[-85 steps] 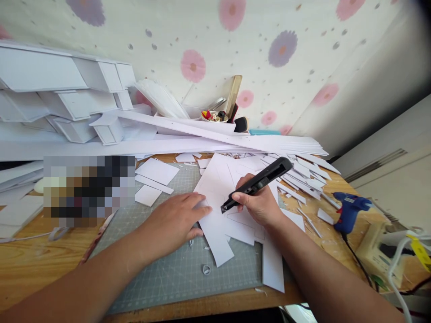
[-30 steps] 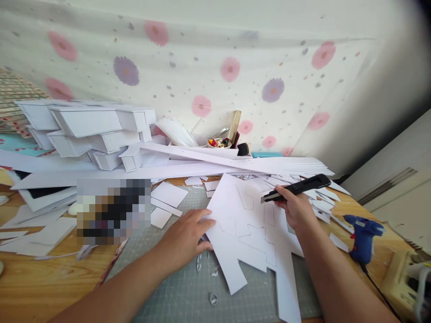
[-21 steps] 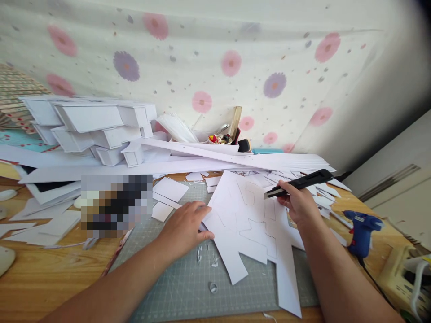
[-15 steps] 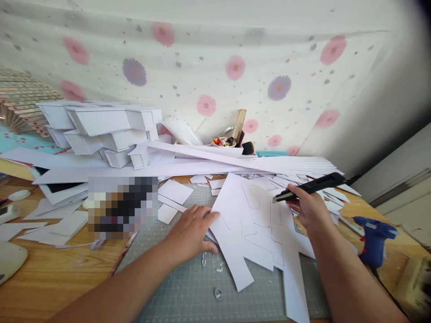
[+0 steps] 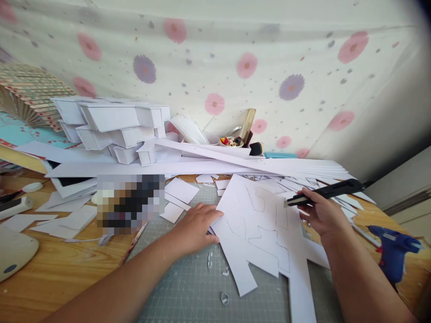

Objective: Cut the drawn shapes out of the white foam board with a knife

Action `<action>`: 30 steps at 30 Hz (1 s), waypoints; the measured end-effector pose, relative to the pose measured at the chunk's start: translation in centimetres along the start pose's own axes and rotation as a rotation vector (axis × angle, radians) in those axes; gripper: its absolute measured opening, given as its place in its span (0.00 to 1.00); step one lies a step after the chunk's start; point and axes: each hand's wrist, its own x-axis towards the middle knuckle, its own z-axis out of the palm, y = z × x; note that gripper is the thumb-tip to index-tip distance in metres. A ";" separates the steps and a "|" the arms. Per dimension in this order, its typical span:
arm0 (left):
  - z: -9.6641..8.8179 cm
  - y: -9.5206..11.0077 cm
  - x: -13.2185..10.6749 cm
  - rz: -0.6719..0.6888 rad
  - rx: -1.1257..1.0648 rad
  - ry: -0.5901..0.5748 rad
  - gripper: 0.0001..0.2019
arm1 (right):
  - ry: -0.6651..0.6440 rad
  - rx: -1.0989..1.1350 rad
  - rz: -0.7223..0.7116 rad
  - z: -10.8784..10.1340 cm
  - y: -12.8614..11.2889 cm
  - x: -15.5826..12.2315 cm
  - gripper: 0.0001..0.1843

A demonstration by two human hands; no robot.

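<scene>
My right hand (image 5: 319, 213) is closed round a black utility knife (image 5: 332, 190). Its blade tip points left, close over the upper right part of a white board (image 5: 235, 233) with pencilled outlines. At the board's left edge, my left hand (image 5: 198, 226) has its index finger on top and its thumb against the rim, gripping it. The board has an angular, cut outline and lies over other white pieces on a grey-green cutting mat (image 5: 188, 287). Small white scraps (image 5: 225, 271) and a small ring-like bit (image 5: 224, 298) lie in front of it.
A white stacked box model (image 5: 111, 128) stands at the back left, beside long white strips (image 5: 215, 157). A blue glue gun (image 5: 392, 251) is at the right. Cut white pieces (image 5: 63, 224) cover the left side, near a pixelated patch. A tub of small tools (image 5: 232, 141) stands behind.
My view has turned slightly left, shifting everything rightward. My left thumb has drawn in to the board's edge. The knife stays over the board, its tip near the same pencilled outline.
</scene>
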 end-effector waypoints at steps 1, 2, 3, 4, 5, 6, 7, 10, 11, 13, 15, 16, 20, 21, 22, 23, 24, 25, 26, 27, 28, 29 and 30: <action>-0.1 -0.2 0.0 0.002 -0.008 -0.003 0.29 | -0.005 0.006 0.002 0.0 0.0 -0.1 0.11; -0.1 -0.3 0.1 0.004 -0.016 -0.004 0.29 | -0.008 0.008 0.000 0.1 0.0 -0.1 0.11; -0.1 -0.4 0.2 0.003 -0.023 -0.003 0.30 | -0.008 0.007 -0.001 0.1 0.0 -0.2 0.11; -0.1 -0.4 0.3 -0.001 -0.029 0.001 0.30 | -0.006 0.005 -0.003 0.1 0.0 -0.3 0.12; -0.1 -0.4 0.4 -0.007 -0.034 0.005 0.31 | -0.003 0.006 -0.004 0.1 -0.1 -0.3 0.12; -0.1 -0.3 0.6 -0.013 -0.039 0.011 0.32 | 0.001 0.009 -0.005 0.1 -0.1 -0.3 0.11; 0.0 -0.2 0.7 -0.020 -0.044 0.017 0.33 | 0.006 0.015 -0.008 0.1 -0.2 -0.3 0.11; 0.2 0.2 1.1 -0.032 -0.054 0.033 0.33 | 0.031 0.032 -0.033 0.0 -0.4 -0.3 0.10; 0.2 0.2 1.2 -0.033 -0.054 0.039 0.33 | 0.039 0.037 -0.041 -0.1 -0.4 -0.3 0.09; 0.4 0.3 1.3 -0.032 -0.053 0.047 0.34 | 0.050 0.044 -0.046 -0.1 -0.5 -0.2 0.08; 0.5 0.3 1.4 -0.029 -0.049 0.051 0.33 | 0.050 0.051 -0.044 -0.1 -0.5 -0.2 0.08; 0.6 0.3 1.4 -0.029 -0.047 0.055 0.32 | 0.047 0.054 -0.044 -0.1 -0.5 -0.3 0.08; 0.6 0.1 1.5 -0.046 -0.034 0.082 0.32 | 0.055 0.087 -0.066 0.3 -0.5 -0.6 0.08; 0.6 0.0 1.5 -0.052 -0.032 0.090 0.32 | 0.056 0.094 -0.066 0.5 -0.5 -0.8 0.08; 0.7 0.0 1.5 -0.058 -0.031 0.098 0.31 | 0.055 0.100 -0.064 0.7 -0.4 -0.9 0.08; 0.7 -0.1 1.4 -0.064 -0.031 0.107 0.30 | 0.055 0.107 -0.065 0.9 -0.4 -1.0 0.07; 0.8 -0.1 1.4 -0.070 -0.030 0.120 0.28 | 0.056 0.118 -0.072 1.1 -0.4 -1.2 0.07; 0.8 -0.1 1.4 -0.076 -0.028 0.137 0.26 | 0.058 0.137 -0.090 1.3 -0.3 -1.3 0.07; 0.8 -0.1 1.3 -0.082 -0.025 0.158 0.23 | 0.062 0.162 -0.117 1.4 -0.3 -1.4 0.07; 0.8 -0.1 1.2 -0.087 -0.022 0.184 0.21 | 0.068 0.190 -0.149 1.6 -0.2 -1.4 0.07; 0.8 0.0 1.2 -0.093 -0.019 0.214 0.19 | 0.076 0.219 -0.182 1.6 -0.2 -1.5 0.07; 0.8 0.1 1.2 -0.097 -0.020 0.243 0.18 | 0.085 0.247 -0.214 1.6 -0.1 -1.5 0.07; 0.8 0.3 1.2 -0.102 -0.024 0.269 0.16 | 0.093 0.273 -0.238 1.6 -0.1 -1.4 0.06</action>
